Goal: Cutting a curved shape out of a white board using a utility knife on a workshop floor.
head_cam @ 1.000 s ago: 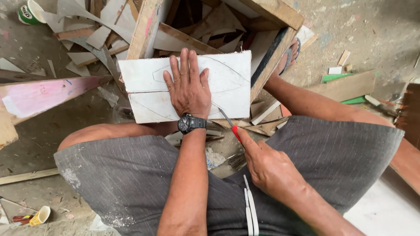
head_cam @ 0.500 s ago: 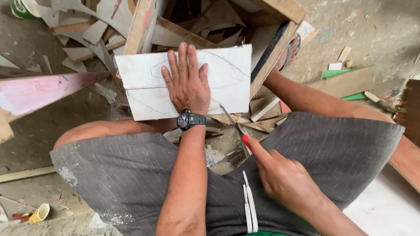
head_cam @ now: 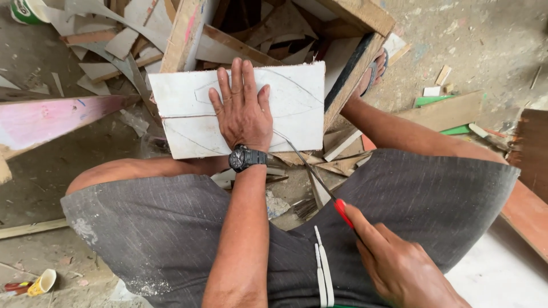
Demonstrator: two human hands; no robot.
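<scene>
- left hand point(head_cam: 244, 114) lying flat on board point(head_cam: 188, 111)
- board resting on wooden frame point(head_cam: 348, 68), ahead of knees
- right hand point(head_cam: 402, 268) gripping saw point(head_cam: 319, 182), right of board
- scraps point(head_cam: 108, 51) lying behind-left on floor point(head_cam: 479, 34)

Counts — one flat white rectangular board with pencilled curves point(head_cam: 240, 111), one thin red-handled saw blade point(head_cam: 319, 185), one black wristwatch point(head_cam: 246, 158), two bare hands — left point(head_cam: 242, 111), right point(head_cam: 399, 268) — one pink-painted plank point(head_cam: 51, 120).

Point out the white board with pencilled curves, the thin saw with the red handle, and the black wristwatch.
White flat board with pencilled curves point(head_cam: 297, 108): head view, bare right part of its face.
Thin metal saw blade with red handle point(head_cam: 311, 171): head view, mid-blade.
Black wristwatch point(head_cam: 240, 158): head view, its dial.
</scene>
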